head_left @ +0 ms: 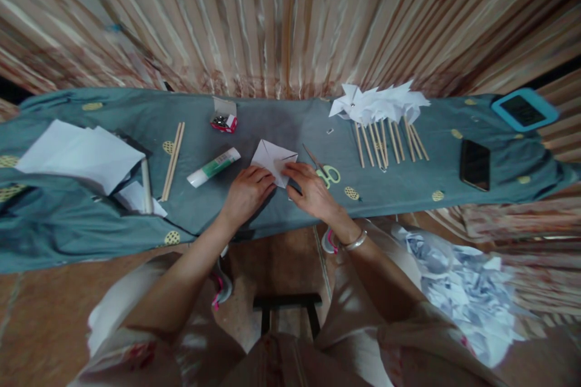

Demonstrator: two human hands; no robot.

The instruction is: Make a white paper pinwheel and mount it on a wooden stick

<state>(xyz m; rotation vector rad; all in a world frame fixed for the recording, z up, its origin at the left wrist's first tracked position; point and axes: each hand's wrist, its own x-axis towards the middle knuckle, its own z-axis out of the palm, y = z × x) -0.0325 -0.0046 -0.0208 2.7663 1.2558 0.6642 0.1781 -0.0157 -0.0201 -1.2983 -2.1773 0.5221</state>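
The square of white paper (271,156) lies mid-length on the cloth-covered table (284,116), about halfway between far and near edges. Nearly equal-sided, it shows no long axis; it is set askew, one corner toward the far edge. Both hands touch it: the left hand (249,192) at its lower-left side, the right hand (312,188) at its right, neither clearly nearer. Whether either grip pinches or merely presses, I cannot tell. Scissors (322,169) lie just beside the right hand.
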